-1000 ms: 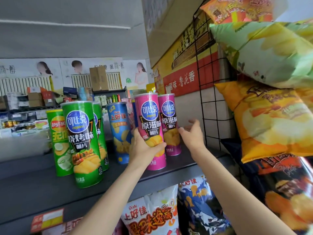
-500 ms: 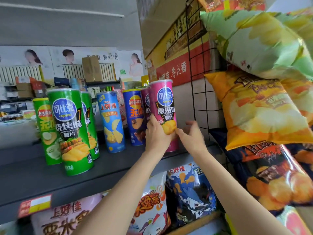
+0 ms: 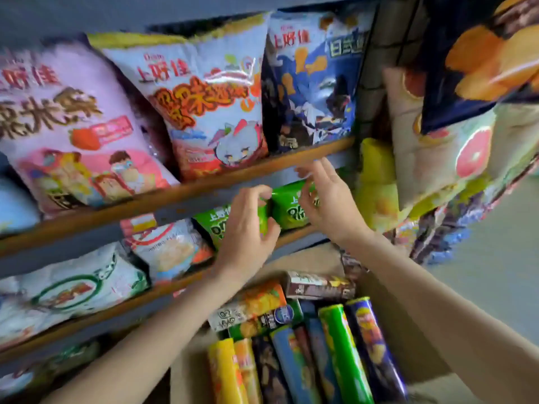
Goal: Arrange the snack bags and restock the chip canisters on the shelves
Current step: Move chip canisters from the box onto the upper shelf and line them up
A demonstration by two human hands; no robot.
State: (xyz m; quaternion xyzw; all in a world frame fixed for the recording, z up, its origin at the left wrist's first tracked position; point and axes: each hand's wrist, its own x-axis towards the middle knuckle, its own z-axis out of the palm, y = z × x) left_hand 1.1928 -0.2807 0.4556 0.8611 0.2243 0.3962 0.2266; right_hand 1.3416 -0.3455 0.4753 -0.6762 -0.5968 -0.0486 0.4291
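Observation:
Two green snack bags sit side by side on the middle shelf, the left one and the right one. My left hand curls around the left bag's right edge, thumb below and fingers on top. Fingers apart, my right hand rests against the right bag. Below my forearms, several chip canisters lie in a cardboard box, among them a green one, a yellow one and a dark blue one.
The shelf above holds a pink bag, a white-and-orange bag and a blue bag behind a wooden rail. Pale bags lie left of the green ones. More bags hang on a rack at right.
The view has dropped from the top shelf of upright canisters to the lower shelves. My left hand has let go of the pink canister, and both hands are now at the green bags.

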